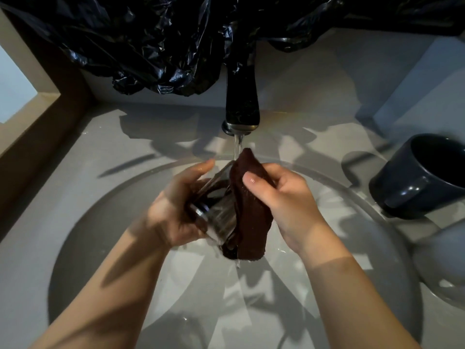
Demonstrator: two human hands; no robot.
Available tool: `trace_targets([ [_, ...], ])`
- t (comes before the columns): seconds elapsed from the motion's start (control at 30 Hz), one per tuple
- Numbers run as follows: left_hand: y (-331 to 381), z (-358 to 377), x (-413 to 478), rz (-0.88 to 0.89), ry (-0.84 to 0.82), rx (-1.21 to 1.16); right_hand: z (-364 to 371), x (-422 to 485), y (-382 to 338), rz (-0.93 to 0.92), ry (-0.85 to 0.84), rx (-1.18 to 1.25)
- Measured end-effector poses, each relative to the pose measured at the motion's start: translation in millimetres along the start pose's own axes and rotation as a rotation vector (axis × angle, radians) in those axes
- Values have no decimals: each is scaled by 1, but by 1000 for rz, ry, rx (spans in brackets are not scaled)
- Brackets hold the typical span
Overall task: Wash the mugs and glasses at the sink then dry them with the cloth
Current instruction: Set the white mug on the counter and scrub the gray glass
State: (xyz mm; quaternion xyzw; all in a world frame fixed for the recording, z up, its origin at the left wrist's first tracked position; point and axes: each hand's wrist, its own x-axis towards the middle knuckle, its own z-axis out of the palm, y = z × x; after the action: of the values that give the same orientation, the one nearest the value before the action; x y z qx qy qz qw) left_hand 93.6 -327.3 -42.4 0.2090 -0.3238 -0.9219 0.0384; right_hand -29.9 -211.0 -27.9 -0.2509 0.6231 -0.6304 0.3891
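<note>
Head view: just below the running tap (241, 104), the left hand (173, 210) curls round a tilted clear glass (217, 215). The right hand (284, 202) pinches a dark wet cloth (251, 212) against it. Wet glass is probably slippery and fragile, and safest gripped round its thick base.

Over the sink (100, 248), below the tap (241, 104) at the far rim: left hand (173, 210) holds the glass (219, 217); right hand (289, 205) holds the cloth (251, 222), touching the glass's right side. On the bench (37, 222), right of the sink: mug (422, 177). Behind the tap: plastic sheet (151, 46).
</note>
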Motion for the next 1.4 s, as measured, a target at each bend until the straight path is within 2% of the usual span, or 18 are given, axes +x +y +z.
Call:
trace_targets([
  [0.03, 0, 3, 0, 41, 69, -15, -1, 3, 1, 0, 79, 42],
  [0.1, -2, 11, 2, 143, 203, 126, -2, 6, 4, -17, 187, 35],
  [0.17, -9, 18, 8, 241, 353, 301, 2, 6, 7, -42, 218, -28],
  [0.23, -12, 20, 11, 252, 452, 328, 7, 5, 11, -28, 225, -27],
  [0.43, -9, 11, 10, 234, 460, 343, 10, 8, 11, -88, 379, -13],
  [0.5, -10, 12, 10, 245, 448, 328, 11, 3, 9, -57, 280, 4],
  [0.6, -5, 12, 8, 265, 523, 249, 15, -6, 6, -22, -63, 7],
  [0.67, 1, 7, 4, 279, 571, 196, 13, -7, 7, -50, -266, -70],
  [0.73, 6, 1, 1, 242, 547, 221, 12, -6, 10, -116, -364, -213],
  [0.87, 3, -3, -2, 153, 475, 428, 24, -6, 24, -114, -388, -547],
  [0.97, 1, 3, 0, 162, 477, 413, 30, -5, 26, -170, -322, -631],
  [1.03, 1, 7, 3, 187, 531, 325, 27, -3, 19, -180, -157, -522],
  [1.13, 0, 11, 4, 207, 547, 243, 22, 0, 15, -169, 48, -192],
  [1.2, -2, 12, 6, 221, 539, 210, 21, -2, 14, -186, 107, -179],
  [1.27, -2, 12, 6, 213, 542, 184, 20, -5, 13, -220, 55, -277],
  [1.4, 4, 3, 5, 186, 531, 114, 17, -7, 11, -256, -283, -714],
])
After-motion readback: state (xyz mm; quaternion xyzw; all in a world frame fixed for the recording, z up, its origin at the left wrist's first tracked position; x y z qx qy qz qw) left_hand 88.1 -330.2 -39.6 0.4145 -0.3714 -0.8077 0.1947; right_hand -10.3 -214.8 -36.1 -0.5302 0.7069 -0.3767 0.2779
